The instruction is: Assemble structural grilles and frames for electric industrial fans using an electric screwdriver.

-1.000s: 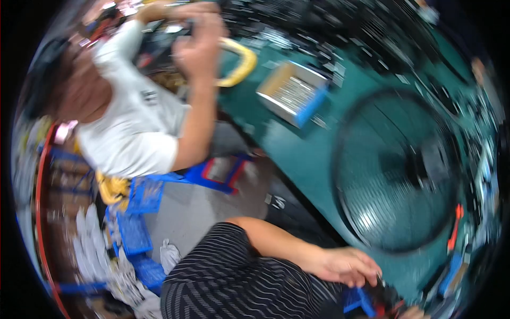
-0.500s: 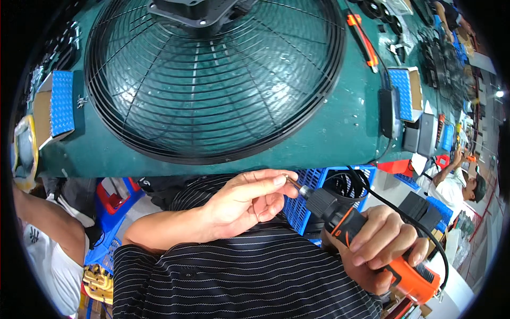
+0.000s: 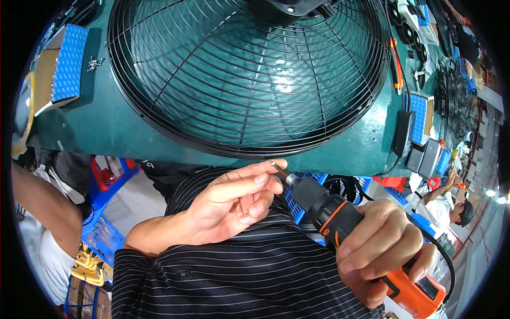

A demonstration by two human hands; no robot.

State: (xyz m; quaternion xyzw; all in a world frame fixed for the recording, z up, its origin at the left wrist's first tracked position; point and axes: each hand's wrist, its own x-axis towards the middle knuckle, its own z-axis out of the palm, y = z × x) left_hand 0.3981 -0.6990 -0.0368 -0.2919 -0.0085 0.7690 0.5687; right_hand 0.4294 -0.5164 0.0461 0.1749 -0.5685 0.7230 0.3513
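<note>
The right hand (image 3: 380, 247) is clenched around an orange-black power screwdriver (image 3: 350, 234) below the counter's (image 3: 106, 127) near edge; left hand (image 3: 231, 204) fingers (image 3: 255, 178) pinch its bit tip (image 3: 276, 167). A trigger squeeze could nick them. Beyond lies the fan guard (image 3: 249, 74).

We see a drill (image 3: 340, 223) in matt black plastic with glossy orange plastic at its collar and grip, tipped by a bare metal bit (image 3: 280, 170). The grille (image 3: 249, 74) is thin wire coated glossy black. Beneath it the table (image 3: 106, 122) is smooth green, shiny with glare. Our shirt (image 3: 223, 282) is soft striped cloth, and the crates (image 3: 106, 234) are blue plastic
</note>
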